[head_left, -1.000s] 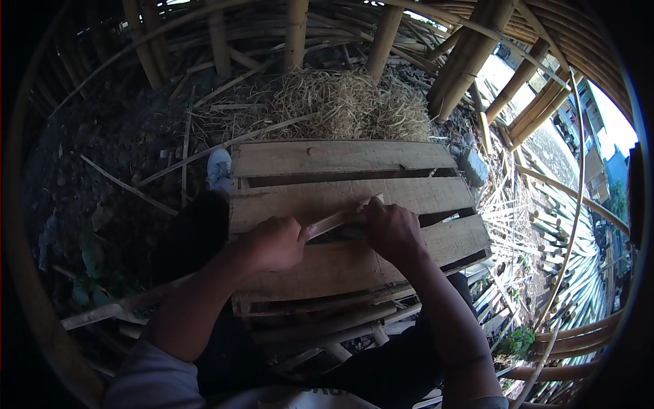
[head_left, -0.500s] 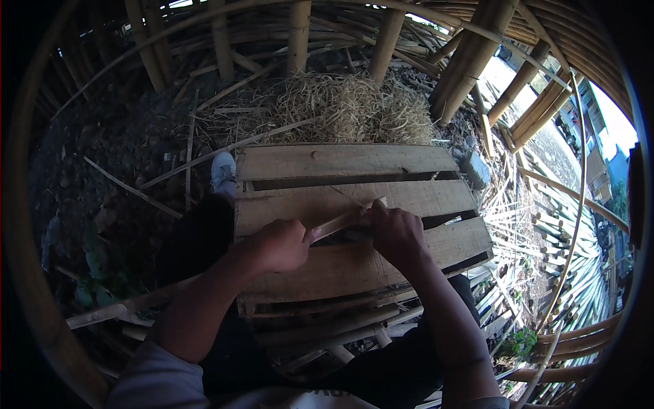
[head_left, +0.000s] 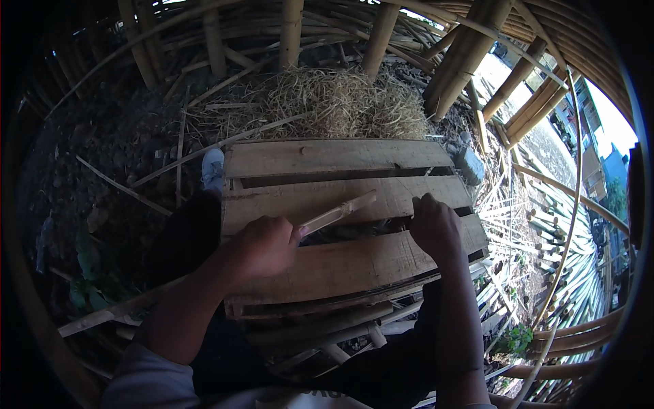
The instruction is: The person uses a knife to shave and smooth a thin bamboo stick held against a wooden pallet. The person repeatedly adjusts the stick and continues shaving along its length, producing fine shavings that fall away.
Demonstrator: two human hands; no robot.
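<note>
My left hand (head_left: 266, 245) is closed round a split bamboo strip (head_left: 338, 212), whose pale end points away to the right over the slatted wooden bench (head_left: 313, 269). A long length of bamboo (head_left: 116, 310) runs out under my left forearm to the lower left; it looks like the same strip, but the arm covers the join. To the right of the strip's end, and apart from it, my right hand (head_left: 437, 228) is a fist above the bench's right side. Whatever its fingers hold is hidden.
A heap of pale shavings (head_left: 334, 102) lies behind the bench. Bamboo posts (head_left: 470, 58) stand beyond, and many cut poles (head_left: 572, 286) are stacked in sunlight at the right. A grey block (head_left: 470, 165) sits by the bench's far right corner. Loose strips litter the ground at left.
My right hand has moved right, away from the strip's end, leaving that end exposed. My left hand keeps its hold. The whole view has shifted slightly.
</note>
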